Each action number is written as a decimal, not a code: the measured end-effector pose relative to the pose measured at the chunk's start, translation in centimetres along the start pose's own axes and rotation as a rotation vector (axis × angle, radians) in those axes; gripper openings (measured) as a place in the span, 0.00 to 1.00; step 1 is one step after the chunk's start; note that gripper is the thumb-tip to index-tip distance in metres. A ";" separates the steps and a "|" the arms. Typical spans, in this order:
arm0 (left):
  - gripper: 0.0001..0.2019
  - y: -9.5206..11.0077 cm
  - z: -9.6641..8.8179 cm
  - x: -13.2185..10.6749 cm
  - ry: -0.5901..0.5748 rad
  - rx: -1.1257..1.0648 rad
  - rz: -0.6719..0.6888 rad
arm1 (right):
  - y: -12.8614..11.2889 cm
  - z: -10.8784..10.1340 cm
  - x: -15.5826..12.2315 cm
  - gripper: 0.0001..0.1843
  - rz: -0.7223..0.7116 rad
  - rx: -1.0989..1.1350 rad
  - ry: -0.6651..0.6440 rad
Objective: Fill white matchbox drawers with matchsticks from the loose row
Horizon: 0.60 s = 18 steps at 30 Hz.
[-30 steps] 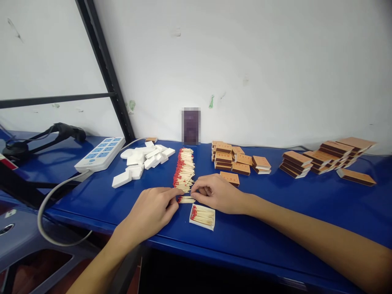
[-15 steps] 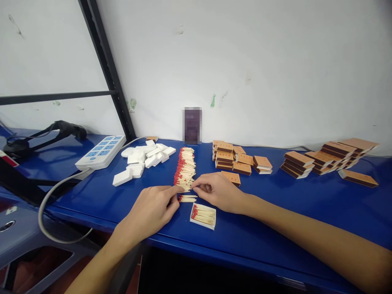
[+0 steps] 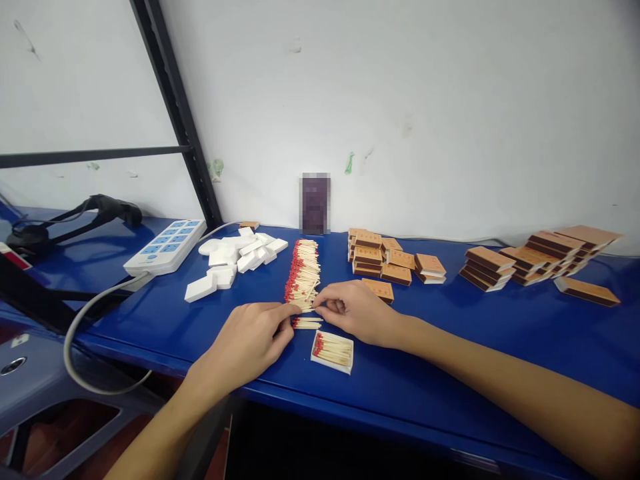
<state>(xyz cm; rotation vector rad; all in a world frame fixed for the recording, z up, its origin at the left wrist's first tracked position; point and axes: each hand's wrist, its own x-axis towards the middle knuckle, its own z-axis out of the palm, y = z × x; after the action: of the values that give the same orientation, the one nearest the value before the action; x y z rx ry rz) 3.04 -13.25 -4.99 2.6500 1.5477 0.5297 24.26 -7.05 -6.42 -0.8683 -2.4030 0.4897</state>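
A long row of red-tipped matches lies on the blue table, heads to the left. At its near left end, my left hand touches the matches with a stretched index finger; the thumb is apart and lower. My right hand pinches thumb and index together at the plain ends of the nearest matches, its other fingers curled. Just below the fingertips is a small separate group of matches. Closer to me, a white matchbox tray holds many matches, heads to the left.
White matchbox trays are heaped left of the row. Orange matchbox sleeves stand stacked to the right, with more matchbox stacks farther right. A white power strip and its cable lie at the left, near a black rack post.
Both hands keep nearly the same place and pose at the matches. The whole view has shifted very slightly.
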 end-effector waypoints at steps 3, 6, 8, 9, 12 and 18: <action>0.17 0.0 0.0 0.0 -0.002 -0.001 0.002 | -0.2 -0.2 0.0 0.06 0.003 -0.004 -0.024; 0.18 -0.1 0.0 0.0 -0.011 -0.007 0.002 | -0.4 -0.3 0.0 0.06 0.007 -0.011 -0.043; 0.18 -0.1 0.0 0.0 -0.016 -0.011 0.001 | -0.5 -0.3 0.0 0.06 0.012 -0.009 -0.052; 0.18 0.0 0.0 0.0 -0.016 -0.013 0.001 | -0.5 -0.2 0.0 0.06 0.013 -0.007 -0.055; 0.17 0.0 0.0 -0.1 -0.013 -0.017 0.000 | -0.5 -0.3 0.0 0.05 0.018 0.001 -0.060; 0.17 0.0 -0.1 -0.1 -0.048 -0.030 0.020 | -0.5 -0.7 -0.1 0.06 -0.004 0.001 -0.093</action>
<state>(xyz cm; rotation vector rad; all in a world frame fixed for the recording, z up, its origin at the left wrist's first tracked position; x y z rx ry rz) 2.96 -13.34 -4.96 2.6383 1.4901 0.4821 24.51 -7.39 -5.66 -0.8574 -2.4880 0.5413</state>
